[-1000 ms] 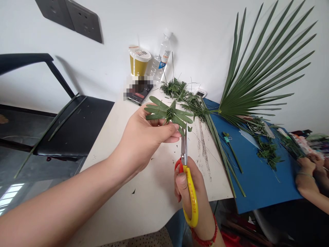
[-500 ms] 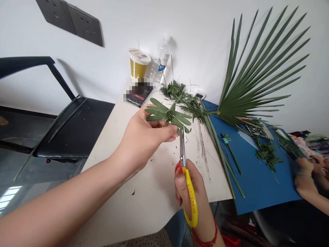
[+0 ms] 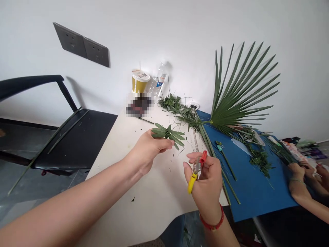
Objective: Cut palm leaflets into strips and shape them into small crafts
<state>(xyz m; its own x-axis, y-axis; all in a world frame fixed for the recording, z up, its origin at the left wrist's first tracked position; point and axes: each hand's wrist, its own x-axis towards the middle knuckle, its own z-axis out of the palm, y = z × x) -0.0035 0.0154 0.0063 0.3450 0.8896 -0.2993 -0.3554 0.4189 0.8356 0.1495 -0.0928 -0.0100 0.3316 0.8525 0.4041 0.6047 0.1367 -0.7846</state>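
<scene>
My left hand (image 3: 147,151) pinches the base of a woven palm-leaf piece (image 3: 168,134), whose narrow green strips fan out beyond my fingers. My right hand (image 3: 205,178), with a red beaded bracelet, is shut on a pair of scissors (image 3: 196,169) a short way to the lower right of the leaf piece. The scissors have one yellow and one red handle. They lie turned across my fingers, and their blades are mostly hidden. Small green clippings are scattered on the white table (image 3: 133,192) under both hands.
A blue board (image 3: 257,185) on the right holds cut sprigs, strips and a clip. A fan palm frond (image 3: 239,96) rests against the wall. A co-worker's hands (image 3: 296,175) work at the far right. A yellow cup (image 3: 140,81) and plastic bottle (image 3: 158,80) stand at the back. A black chair (image 3: 77,140) stands to the left.
The scissors have left the leaf piece and turned sideways in my right hand, which has moved right. The view has pulled back, so everything looks smaller.
</scene>
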